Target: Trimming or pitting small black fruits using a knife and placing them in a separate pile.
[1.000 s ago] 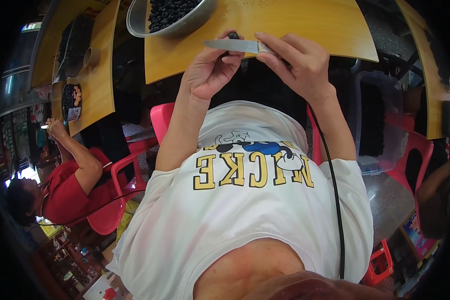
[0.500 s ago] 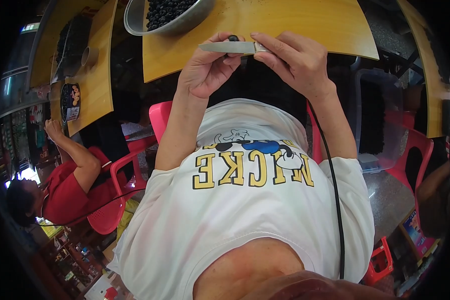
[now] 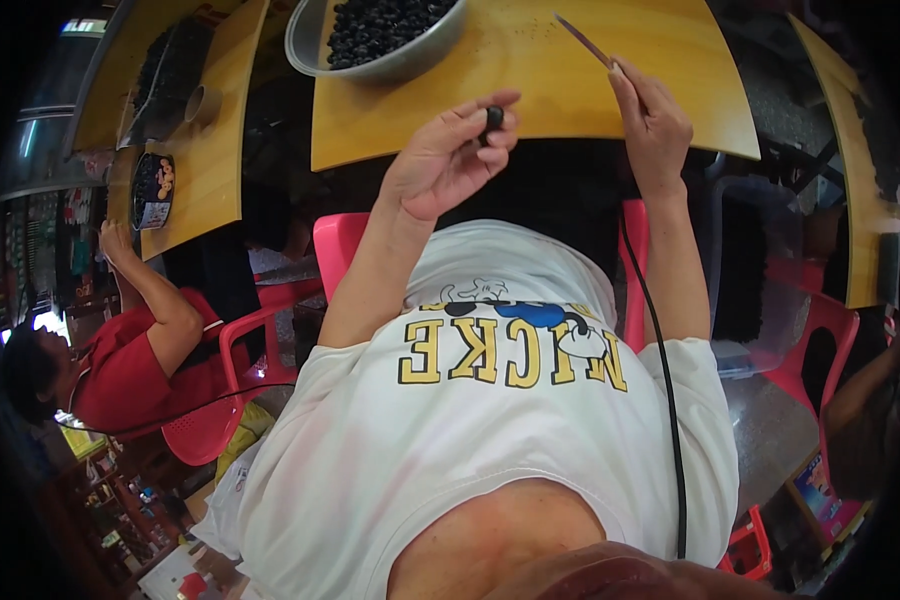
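A small black oval, olive-like piece (image 3: 492, 120) is pinched between the thumb and fingers of my left hand (image 3: 440, 165), held just in front of the table's near edge. In my right hand (image 3: 658, 130) is a knife (image 3: 582, 40), gripped by its handle. Its blade tilts up and to the left over the yellow wooden table (image 3: 540, 95), apart from the black piece. Beyond my left hand stands a clear plastic bowl (image 3: 303, 58) filled with many similar black pieces (image 3: 385, 32).
A person in red (image 3: 150, 350) sits at the left by another table (image 3: 205, 165), which bears a dark round tub (image 3: 152, 190) and a small cup-like container (image 3: 203, 104). At right stands a clear bin (image 3: 715, 300) with dark contents. A black cable (image 3: 675, 420) runs down my front.
My hands have drawn apart. The knife has left the black piece and moved right and farther over the table, its blade now slanting. My left hand still holds the piece, slightly lower and rightward.
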Demonstrator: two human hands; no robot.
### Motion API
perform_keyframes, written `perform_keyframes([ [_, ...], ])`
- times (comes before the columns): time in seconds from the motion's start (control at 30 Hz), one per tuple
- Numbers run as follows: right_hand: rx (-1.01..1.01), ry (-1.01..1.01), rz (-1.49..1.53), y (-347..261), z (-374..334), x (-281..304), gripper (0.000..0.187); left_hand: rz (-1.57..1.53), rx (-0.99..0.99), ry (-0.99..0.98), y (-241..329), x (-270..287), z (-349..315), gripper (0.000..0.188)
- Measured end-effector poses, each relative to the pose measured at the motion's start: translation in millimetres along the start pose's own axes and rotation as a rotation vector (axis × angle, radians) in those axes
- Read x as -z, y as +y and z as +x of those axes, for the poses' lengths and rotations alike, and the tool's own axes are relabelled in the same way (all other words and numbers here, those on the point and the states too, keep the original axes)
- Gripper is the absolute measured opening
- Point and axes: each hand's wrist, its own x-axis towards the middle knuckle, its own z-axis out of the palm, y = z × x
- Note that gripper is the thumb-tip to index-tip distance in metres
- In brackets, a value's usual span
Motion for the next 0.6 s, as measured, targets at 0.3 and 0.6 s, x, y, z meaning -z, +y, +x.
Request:
perform_keyframes([
  [0.3,-0.064,-0.009,0.052,-5,7,4,0.022,0.060,-0.022,-0.046,9,-5,-7,0.013],
  [0.6,-0.039,-0.023,0.089,-10,1,6,0.021,0.450,-0.095,-0.031,154,-36,49,0.020],
])
